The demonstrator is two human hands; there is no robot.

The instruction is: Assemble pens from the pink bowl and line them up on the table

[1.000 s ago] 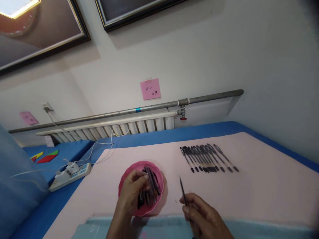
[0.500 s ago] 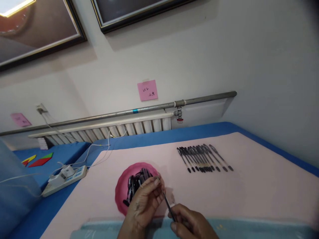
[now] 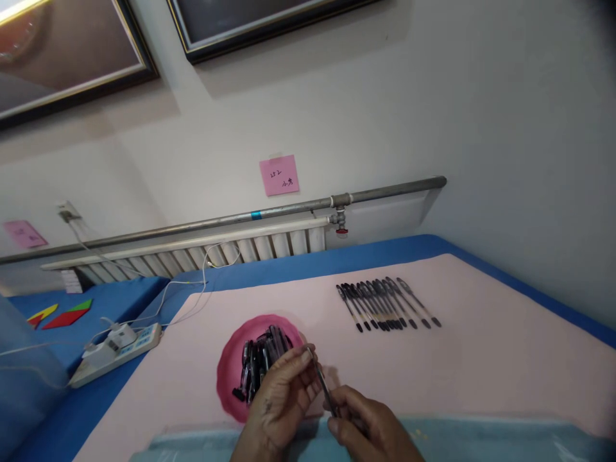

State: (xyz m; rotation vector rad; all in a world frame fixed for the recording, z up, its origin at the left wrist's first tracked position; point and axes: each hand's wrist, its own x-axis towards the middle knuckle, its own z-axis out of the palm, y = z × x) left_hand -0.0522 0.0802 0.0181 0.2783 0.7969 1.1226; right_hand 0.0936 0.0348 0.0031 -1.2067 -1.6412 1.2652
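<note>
My right hand (image 3: 368, 423) is closed around the lower part of a dark, slim pen (image 3: 322, 383), which slants up and left. At the pen's upper end, the thumb and fingers of my left hand (image 3: 286, 398) are pinched together. A small pale thing shows at those fingertips, too small to name. Behind my left hand stands a pink scalloped plate (image 3: 226, 359), partly hidden by it. A pile of black and clear pens (image 3: 262, 359) lies in the plate. Further right, a row of similar pens (image 3: 380, 305) lies side by side on the pink sheet.
The pink sheet (image 3: 481, 346) covers a blue table (image 3: 385, 247). A teal cloth edge (image 3: 481, 436) runs along the front. At left lie a power strip (image 3: 139, 346) with plugs, white cables and coloured flat shapes (image 3: 67, 317). A radiator (image 3: 260, 247) and pipe stand along the wall.
The pen in my right hand has come up to my left fingertips, closing the small gap between them. The view has shifted slightly to the right.
</note>
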